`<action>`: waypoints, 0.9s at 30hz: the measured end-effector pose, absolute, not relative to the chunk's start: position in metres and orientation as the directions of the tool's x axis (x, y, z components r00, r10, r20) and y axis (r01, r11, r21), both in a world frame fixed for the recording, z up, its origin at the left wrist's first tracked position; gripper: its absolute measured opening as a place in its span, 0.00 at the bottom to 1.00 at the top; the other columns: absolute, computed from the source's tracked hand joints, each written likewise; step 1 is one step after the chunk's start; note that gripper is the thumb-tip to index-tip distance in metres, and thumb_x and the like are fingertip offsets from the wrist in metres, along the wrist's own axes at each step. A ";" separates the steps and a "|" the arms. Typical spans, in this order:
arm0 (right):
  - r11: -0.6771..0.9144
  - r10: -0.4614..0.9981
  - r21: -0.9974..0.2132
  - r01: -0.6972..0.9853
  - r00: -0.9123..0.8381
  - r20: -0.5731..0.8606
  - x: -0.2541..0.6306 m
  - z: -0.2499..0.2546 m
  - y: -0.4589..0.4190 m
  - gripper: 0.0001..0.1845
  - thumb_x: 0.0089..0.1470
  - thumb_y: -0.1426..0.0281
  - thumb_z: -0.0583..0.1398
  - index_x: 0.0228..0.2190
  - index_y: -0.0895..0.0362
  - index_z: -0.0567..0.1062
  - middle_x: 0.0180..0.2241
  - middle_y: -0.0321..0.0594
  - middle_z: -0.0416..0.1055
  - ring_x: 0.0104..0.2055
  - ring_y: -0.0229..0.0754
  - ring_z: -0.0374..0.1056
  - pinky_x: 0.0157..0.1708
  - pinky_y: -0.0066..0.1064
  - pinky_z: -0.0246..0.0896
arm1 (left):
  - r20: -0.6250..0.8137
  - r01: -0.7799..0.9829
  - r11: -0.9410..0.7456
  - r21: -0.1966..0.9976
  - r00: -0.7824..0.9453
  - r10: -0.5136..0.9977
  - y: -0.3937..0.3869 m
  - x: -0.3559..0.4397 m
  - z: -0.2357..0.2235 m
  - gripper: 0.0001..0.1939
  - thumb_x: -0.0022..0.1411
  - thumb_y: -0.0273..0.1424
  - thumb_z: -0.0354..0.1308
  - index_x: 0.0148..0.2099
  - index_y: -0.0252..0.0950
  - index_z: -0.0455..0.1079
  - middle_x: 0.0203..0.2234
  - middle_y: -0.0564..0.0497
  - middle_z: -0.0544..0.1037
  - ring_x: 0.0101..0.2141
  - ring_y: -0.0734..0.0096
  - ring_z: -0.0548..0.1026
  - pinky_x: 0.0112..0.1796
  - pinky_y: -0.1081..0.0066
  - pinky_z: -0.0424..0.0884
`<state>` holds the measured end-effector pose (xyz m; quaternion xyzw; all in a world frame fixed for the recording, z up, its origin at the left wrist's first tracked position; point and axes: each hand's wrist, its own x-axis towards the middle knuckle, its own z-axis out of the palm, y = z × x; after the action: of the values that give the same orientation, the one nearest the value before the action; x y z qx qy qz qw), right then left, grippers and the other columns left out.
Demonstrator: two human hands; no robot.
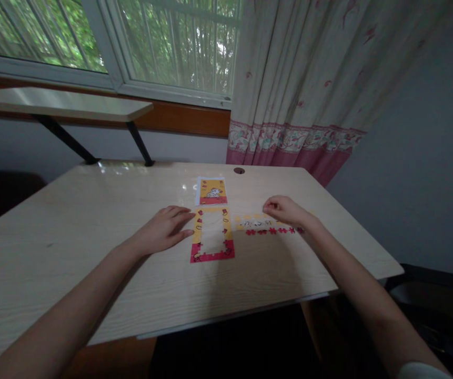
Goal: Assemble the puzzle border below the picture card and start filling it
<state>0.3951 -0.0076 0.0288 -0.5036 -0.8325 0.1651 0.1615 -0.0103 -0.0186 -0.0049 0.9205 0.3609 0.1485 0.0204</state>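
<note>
A jigsaw border (212, 257) of joined yellow and red pieces lies on the table, with bare wood showing inside it. My left hand (166, 229) rests at its left side, fingers spread and fingertips at the edge. Just beyond the border is a picture card (212, 192) with a white animal on yellow and red. To the right, loose jigsaw pieces (272, 230) lie in rows, red ones nearest me, pale and yellow ones behind. Above them hovers my right hand (284, 209), its fingers curled into a pinch. Whatever may be between those fingertips is hidden.
The pale wooden table (92, 252) has a round cable hole (239, 171) near its back edge. A raised shelf (64, 102) on black supports stands at the back left. Behind are a window and a long curtain (293, 105); the table's front edge is close to me.
</note>
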 end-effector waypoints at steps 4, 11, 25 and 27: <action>0.542 0.825 -0.387 0.746 -0.561 0.075 0.356 0.035 -0.006 0.07 0.55 0.71 0.58 0.31 0.60 0.77 0.30 0.41 0.73 0.31 0.37 0.64 0.33 0.27 0.56 | 0.268 0.649 -0.746 0.148 0.700 0.662 -0.019 -0.010 -0.005 0.26 0.65 0.46 0.48 0.56 0.34 0.66 0.50 0.38 0.71 0.50 0.52 0.69 0.49 0.54 0.65; 0.654 0.738 -0.350 0.671 -0.668 0.096 0.318 0.018 -0.002 0.08 0.56 0.71 0.59 0.33 0.60 0.78 0.31 0.43 0.74 0.33 0.38 0.65 0.36 0.28 0.55 | 0.275 0.648 -0.744 0.162 0.695 0.664 -0.021 -0.009 -0.004 0.24 0.66 0.46 0.47 0.54 0.36 0.68 0.49 0.39 0.72 0.49 0.52 0.69 0.49 0.53 0.65; 0.171 0.963 -0.536 0.827 -0.256 -0.088 0.436 0.026 0.007 0.12 0.49 0.66 0.58 0.30 0.62 0.77 0.21 0.36 0.69 0.22 0.33 0.59 0.24 0.25 0.52 | 0.255 0.657 -0.742 0.131 0.701 0.666 -0.018 -0.010 -0.008 0.23 0.66 0.44 0.47 0.55 0.35 0.68 0.50 0.39 0.71 0.50 0.52 0.68 0.49 0.53 0.65; 0.082 0.980 -0.527 0.846 -0.164 -0.111 0.460 0.026 0.007 0.12 0.47 0.66 0.59 0.28 0.62 0.76 0.21 0.36 0.69 0.22 0.33 0.59 0.23 0.25 0.53 | 0.254 0.659 -0.741 0.125 0.701 0.666 -0.017 -0.011 -0.008 0.23 0.66 0.44 0.47 0.55 0.35 0.68 0.50 0.38 0.71 0.51 0.52 0.68 0.50 0.53 0.65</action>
<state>0.4595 0.0074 0.0256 -0.6318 -0.7225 0.2450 0.1371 -0.0113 -0.0173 -0.0085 0.9221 0.3595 0.1424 0.0122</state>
